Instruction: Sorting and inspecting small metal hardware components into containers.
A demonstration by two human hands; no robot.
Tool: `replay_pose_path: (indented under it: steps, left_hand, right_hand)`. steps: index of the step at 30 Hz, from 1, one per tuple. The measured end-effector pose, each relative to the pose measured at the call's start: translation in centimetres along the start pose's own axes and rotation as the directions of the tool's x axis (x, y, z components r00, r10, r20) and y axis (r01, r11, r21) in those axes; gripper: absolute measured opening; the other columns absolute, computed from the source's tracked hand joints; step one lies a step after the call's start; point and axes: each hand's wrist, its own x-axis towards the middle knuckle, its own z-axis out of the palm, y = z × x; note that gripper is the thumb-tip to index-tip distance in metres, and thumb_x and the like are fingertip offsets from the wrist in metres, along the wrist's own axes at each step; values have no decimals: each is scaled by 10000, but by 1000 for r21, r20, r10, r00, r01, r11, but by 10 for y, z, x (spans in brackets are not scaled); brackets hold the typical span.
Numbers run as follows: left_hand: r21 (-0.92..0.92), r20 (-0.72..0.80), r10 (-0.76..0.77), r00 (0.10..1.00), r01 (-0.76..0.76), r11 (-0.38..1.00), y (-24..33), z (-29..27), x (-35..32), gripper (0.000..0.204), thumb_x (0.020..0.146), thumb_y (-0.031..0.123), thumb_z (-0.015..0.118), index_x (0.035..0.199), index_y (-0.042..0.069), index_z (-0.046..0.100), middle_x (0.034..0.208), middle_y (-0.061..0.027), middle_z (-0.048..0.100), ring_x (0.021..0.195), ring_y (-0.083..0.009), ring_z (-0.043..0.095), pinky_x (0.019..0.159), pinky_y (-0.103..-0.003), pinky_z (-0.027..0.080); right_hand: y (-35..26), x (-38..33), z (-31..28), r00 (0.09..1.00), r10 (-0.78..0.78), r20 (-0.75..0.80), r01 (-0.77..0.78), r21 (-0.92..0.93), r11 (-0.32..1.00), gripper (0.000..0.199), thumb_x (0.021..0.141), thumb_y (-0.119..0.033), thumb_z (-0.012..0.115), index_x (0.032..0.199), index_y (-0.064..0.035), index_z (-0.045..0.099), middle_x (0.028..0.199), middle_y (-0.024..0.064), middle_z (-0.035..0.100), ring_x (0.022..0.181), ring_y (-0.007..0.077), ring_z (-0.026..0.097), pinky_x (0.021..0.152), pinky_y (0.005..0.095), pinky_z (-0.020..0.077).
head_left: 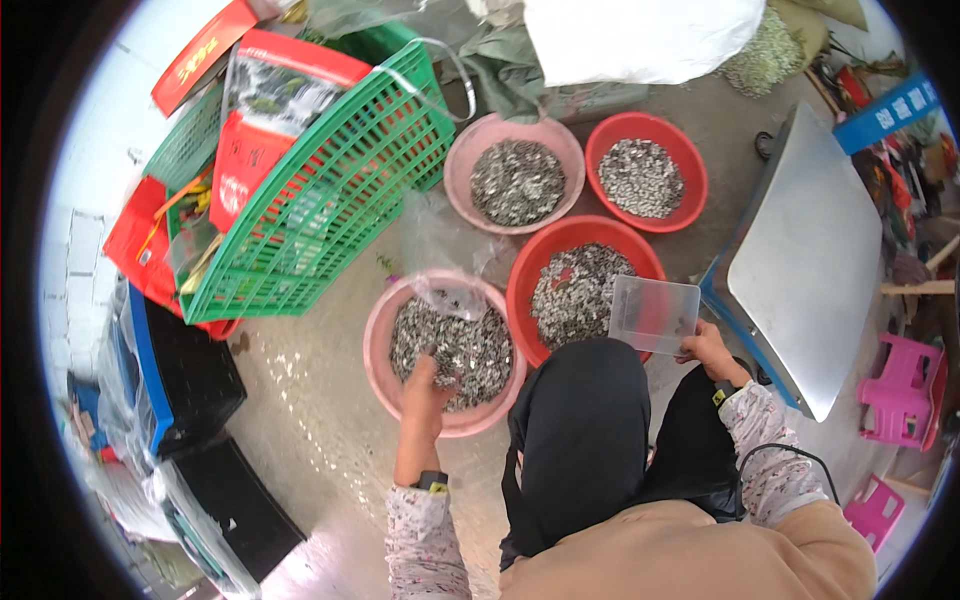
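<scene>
My left hand point(424, 397) reaches over the near rim of a pink basin point(376, 388), its fingertips down at a heap of small grey-and-white pieces point(450, 340). The fingers are partly hidden, so I cannot make out whether they grip any pieces. My right hand point(708, 350) is closed on the near right corner of a clear plastic box point(655, 308). The box is held tilted, overlapping the right rim of a red basin point(520, 300), which holds more such pieces. No contents can be made out in the box.
Another pink basin point(458, 148) and a smaller red basin point(697, 192), both filled with pieces, stand farther back. A large green basket point(330, 215) with red packages leans at the left. At the right is a metal-topped platform point(810, 250), with pink stools point(900, 390) beyond. Scattered bits lie on the floor.
</scene>
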Motion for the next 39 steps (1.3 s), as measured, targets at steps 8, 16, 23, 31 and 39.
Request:
replay_pose_path:
  steps: [8,16,23,31,39]
  left_hand:
    - [500,273,37,961,-175,848,33,83,49,697,837,139,650,1436,6,319,1221,-169,564,871,-169,644,635,-251,518]
    - [310,516,-118,848,-57,949,35,169,68,636,842,182,645,1387,4,370,1179,-151,589,826,-171,647,524,-257,517]
    - [645,404,-27,914,-264,717,64,155,180,493,774,44,533,1263,-7,502,940,-141,637,633,-200,635,442,-288,520]
    - [946,316,625,714,-284,-154,126,177,285,543,718,-23,597,1222,-11,395,1175,-283,459,1019,-472,538,868,-483,474]
    - [823,504,668,547,-68,-564,91,191,327,677,726,17,638,1331,20,336,1171,-203,446,1068,-402,502,825,-424,510]
  right_hand:
    - [-58,-7,30,979,-190,73,174,182,968,516,712,-28,569,1223,33,536,1015,74,633,821,150,624,708,279,520]
    - [-64,5,81,960,-193,204,176,100,979,552,734,37,561,1282,30,500,1080,82,629,950,163,614,814,307,502]
    - [-51,-14,72,931,-361,46,361,5,932,667,771,-174,732,1338,17,439,1167,196,570,781,165,638,690,286,525]
    - [-7,-91,-16,934,-204,-292,114,-295,949,595,785,-127,709,1319,-16,470,1172,143,589,809,165,633,684,281,511]
    - [16,-122,-29,883,-93,-460,44,-116,992,502,793,-35,642,1276,-6,508,1102,119,609,761,142,617,680,263,501]
